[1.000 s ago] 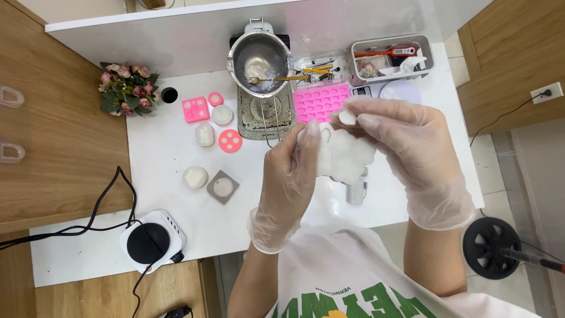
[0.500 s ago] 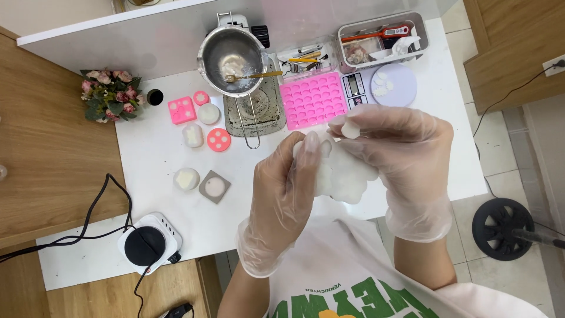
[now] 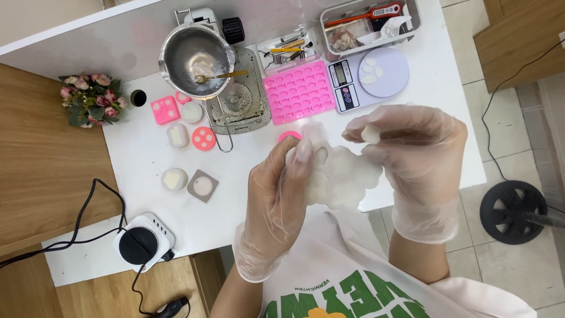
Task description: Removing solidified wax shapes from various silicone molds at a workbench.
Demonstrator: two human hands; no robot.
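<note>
Seen from above, two gloved hands hover over a white tabletop point(image 3: 135, 159). The left hand point(image 3: 276, 194) grips a translucent white flower-shaped mould point(image 3: 341, 174) by its edge, holding it up off the tabletop so it can flex. The right hand point(image 3: 412, 147) pinches a small white piece point(image 3: 371, 134) between its fingertips, probably just popped from the mould. A pink mould tray point(image 3: 298, 91), a metal pot point(image 3: 196, 59) and a kitchen scale point(image 3: 368, 76) sit beyond, within easy reach.

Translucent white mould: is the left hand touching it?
Touching. The head view shows the left hand with its gloved fingers wrapped over the left edge of the translucent white mould, no gap between them.
</note>
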